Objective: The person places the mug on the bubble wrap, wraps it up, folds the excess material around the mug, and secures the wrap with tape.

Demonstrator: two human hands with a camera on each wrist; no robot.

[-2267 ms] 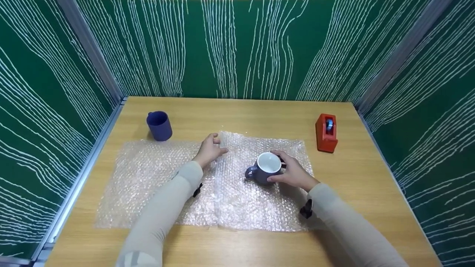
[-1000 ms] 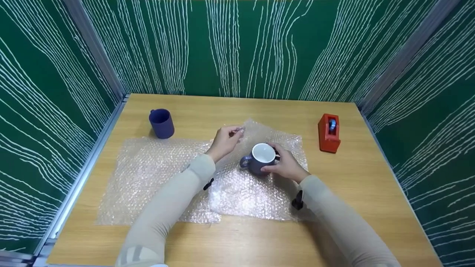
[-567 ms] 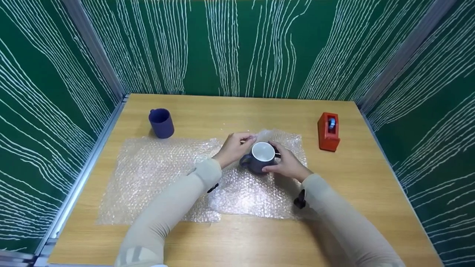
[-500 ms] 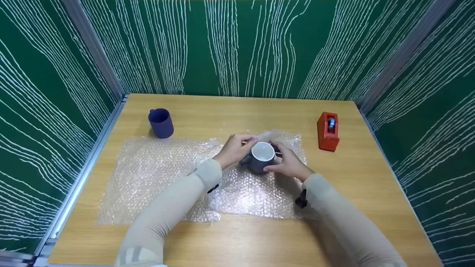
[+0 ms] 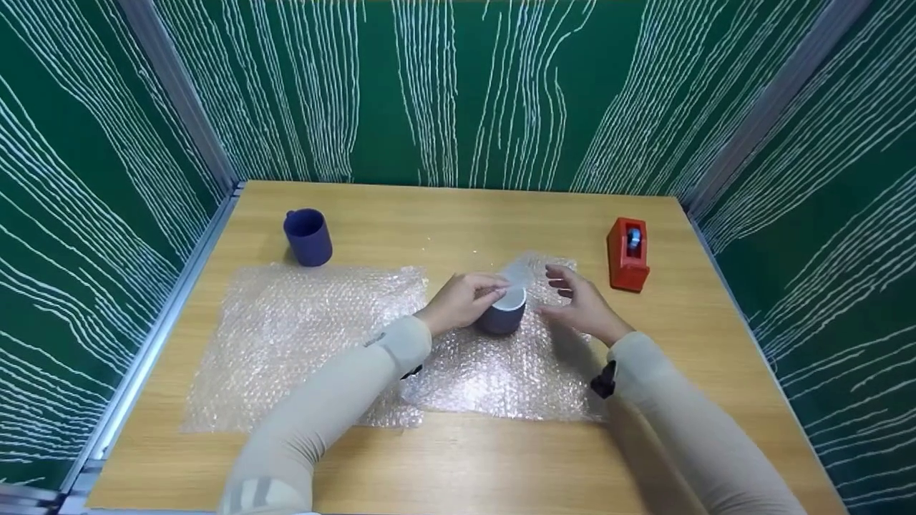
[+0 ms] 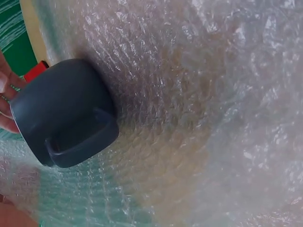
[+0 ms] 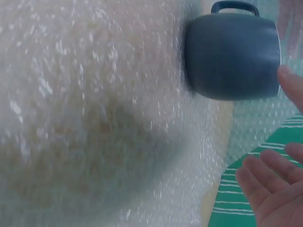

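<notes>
Green walls (image 5: 494,107) streaked with white lines stand round the wooden worktop (image 5: 472,465). A dark grey mug (image 5: 500,322) sits upright on the right bubble-wrap sheet (image 5: 494,390). With my left hand (image 5: 464,302) I pinch that sheet's raised edge at the mug's rim; my right hand (image 5: 585,307) hovers just beside the mug, fingers (image 7: 253,182) apart. Beyond the left bubble-wrap sheet (image 5: 300,336) stands a purple mug (image 5: 310,241), and a red tape dispenser (image 5: 627,257) sits at right.

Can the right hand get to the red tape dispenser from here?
Probably yes: the right hand holds nothing, and nothing seems to stand between it and the red tape dispenser.
</notes>
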